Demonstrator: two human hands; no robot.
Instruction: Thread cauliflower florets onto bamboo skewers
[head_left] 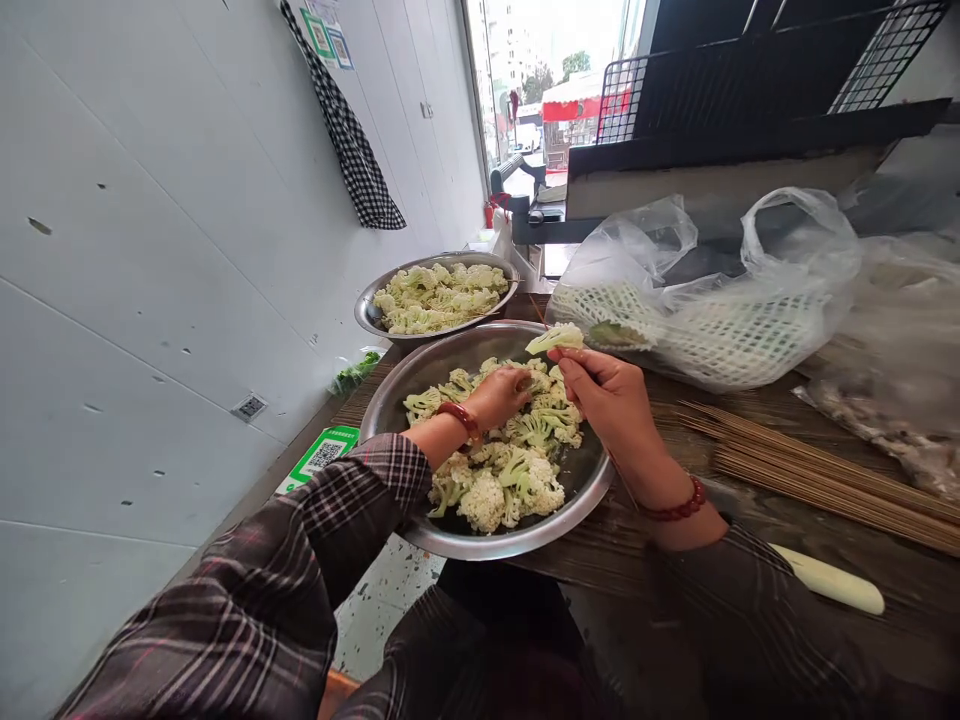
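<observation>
Pinching pale green-and-white cauliflower floret (561, 337) in closed right hand (611, 390); cannot tell grip of left hand (499, 397).
Likely light, crumbly-headed; best held by firmer stem (538, 345).

Pale wall (187, 220), bright window (581, 35)

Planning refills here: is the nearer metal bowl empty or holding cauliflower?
Partly filled: cauliflower florets lie inside the nearer bowl, with bare metal visible around them.

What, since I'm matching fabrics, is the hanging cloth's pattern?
Hanging cloth: black and white checks; head view.
</observation>
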